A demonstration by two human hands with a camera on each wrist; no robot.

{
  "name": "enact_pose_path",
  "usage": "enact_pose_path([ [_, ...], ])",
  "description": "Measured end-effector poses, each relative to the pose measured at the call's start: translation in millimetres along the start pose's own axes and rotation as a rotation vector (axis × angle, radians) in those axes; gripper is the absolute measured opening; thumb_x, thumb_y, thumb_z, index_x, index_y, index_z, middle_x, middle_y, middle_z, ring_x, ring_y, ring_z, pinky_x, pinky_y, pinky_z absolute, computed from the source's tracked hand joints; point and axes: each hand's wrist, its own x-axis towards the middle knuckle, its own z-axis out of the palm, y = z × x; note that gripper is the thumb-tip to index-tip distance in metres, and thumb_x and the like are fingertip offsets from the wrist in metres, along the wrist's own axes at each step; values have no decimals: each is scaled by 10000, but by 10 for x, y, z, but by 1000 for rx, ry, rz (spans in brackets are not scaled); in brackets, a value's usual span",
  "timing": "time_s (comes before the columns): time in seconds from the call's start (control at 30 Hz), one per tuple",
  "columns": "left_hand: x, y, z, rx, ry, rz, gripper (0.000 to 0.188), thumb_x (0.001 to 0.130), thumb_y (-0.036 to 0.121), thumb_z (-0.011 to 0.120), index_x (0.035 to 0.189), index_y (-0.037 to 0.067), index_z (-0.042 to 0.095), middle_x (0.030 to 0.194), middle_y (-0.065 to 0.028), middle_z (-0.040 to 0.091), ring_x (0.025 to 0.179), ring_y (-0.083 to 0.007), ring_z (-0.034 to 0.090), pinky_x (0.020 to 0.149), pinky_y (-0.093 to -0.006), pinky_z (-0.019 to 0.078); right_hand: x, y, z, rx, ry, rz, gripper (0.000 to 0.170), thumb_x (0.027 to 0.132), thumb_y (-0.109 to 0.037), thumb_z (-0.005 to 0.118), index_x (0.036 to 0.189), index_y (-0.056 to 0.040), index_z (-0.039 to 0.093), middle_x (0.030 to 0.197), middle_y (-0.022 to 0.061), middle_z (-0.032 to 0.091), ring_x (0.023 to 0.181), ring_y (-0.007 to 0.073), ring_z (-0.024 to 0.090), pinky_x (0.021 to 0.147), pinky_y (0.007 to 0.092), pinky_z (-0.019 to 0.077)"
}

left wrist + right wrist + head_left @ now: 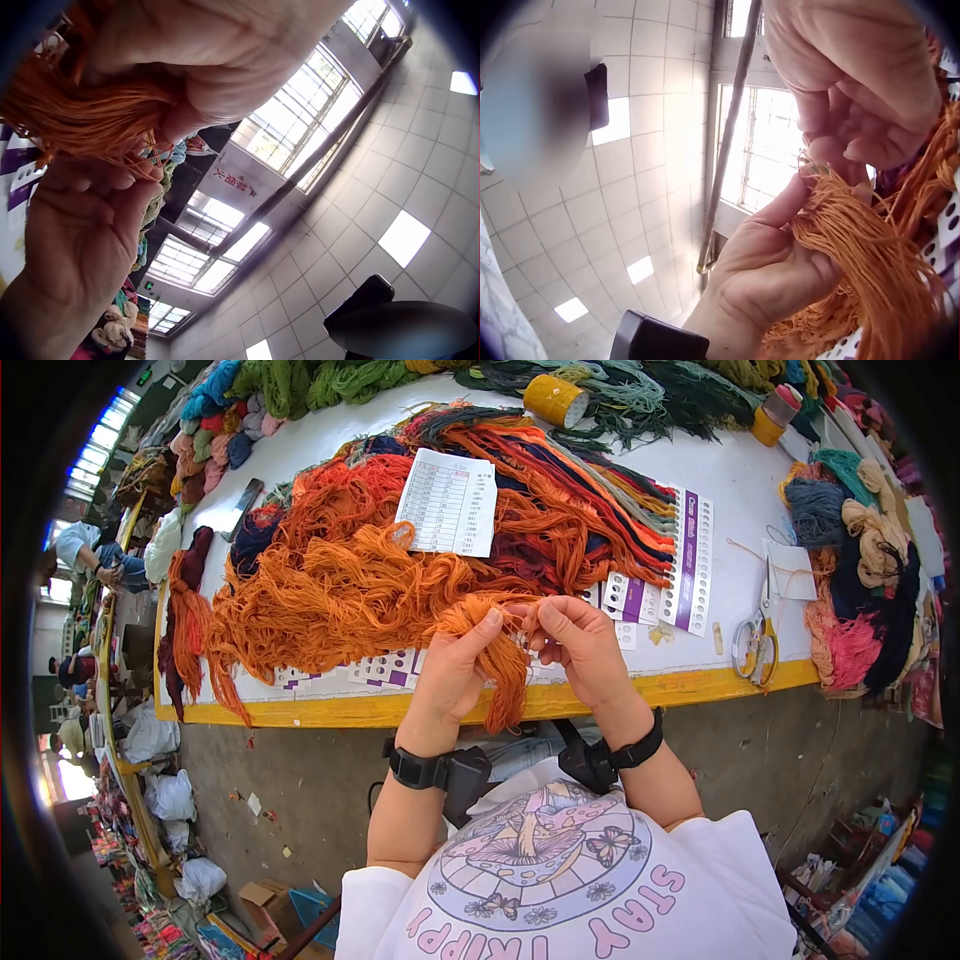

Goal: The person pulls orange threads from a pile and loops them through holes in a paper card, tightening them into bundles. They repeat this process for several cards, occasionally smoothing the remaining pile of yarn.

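Observation:
An orange skein [506, 680] hangs over the left hand [455, 665], whose thumb and fingers grip it near the table's front edge. Close on its right, the right hand [580, 645] pinches thin orange strands at the skein's top. In the right wrist view the skein [862, 247] fans downward from the left hand [772, 270], while the right hand [855, 82] has its fingertips together on the strands. The left wrist view shows the right hand [82, 232] just beneath the gathered yarn [82, 112]. Behind both hands lies a large orange yarn pile [330, 600].
A printed sheet [447, 502] lies on the yarn pile. Purple-and-white punched cards [688, 560] stand right of it. Scissors [757, 645] lie near the table's yellow front edge [660, 687]. Yellow rolls [556, 401] and other coloured skeins [880, 540] are at the back and right.

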Motion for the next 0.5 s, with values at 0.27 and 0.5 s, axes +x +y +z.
enact_pose_path([
  [0.27,-15,10,10,6,-19,-32,232,891,176,499,1026,-6,549,908,-75,588,816,-158,563,708,-299,473,-8,-10,9,-115,31,8,326,893,-309,495,945,-18,631,760,7,612,580,56,555,481,155,397],
  [0.5,-14,13,21,3,-10,-20,240,883,177,516,1020,-15,561,944,-83,596,849,-162,574,739,-300,474,-28,2,37,-233,37,-48,288,860,-270,558,931,-1,632,773,20,614,592,56,538,505,175,407],
])
